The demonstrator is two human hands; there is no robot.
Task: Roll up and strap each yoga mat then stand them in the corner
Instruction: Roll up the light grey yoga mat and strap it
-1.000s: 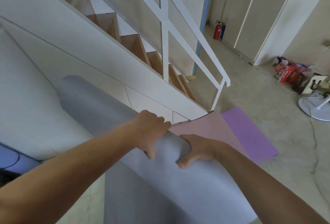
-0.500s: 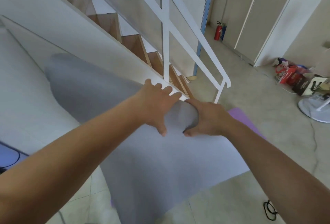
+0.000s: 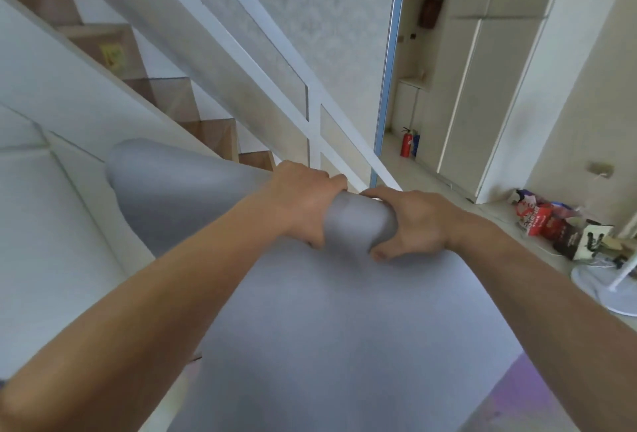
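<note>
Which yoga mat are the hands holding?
The grey mat, its rolled end gripped by the left hand and right hand; the purple mat lies on the floor, untouched.

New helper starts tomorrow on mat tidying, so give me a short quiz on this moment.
1. Which hands grip the grey mat? A left only; B right only; C both.
2. True or false: the grey mat is fully rolled.
3. Fill in: the floor mat is ___.
Key: 1 C, left hand and right hand. 2 False, a wide sheet hangs loose. 3 Purple.
</note>
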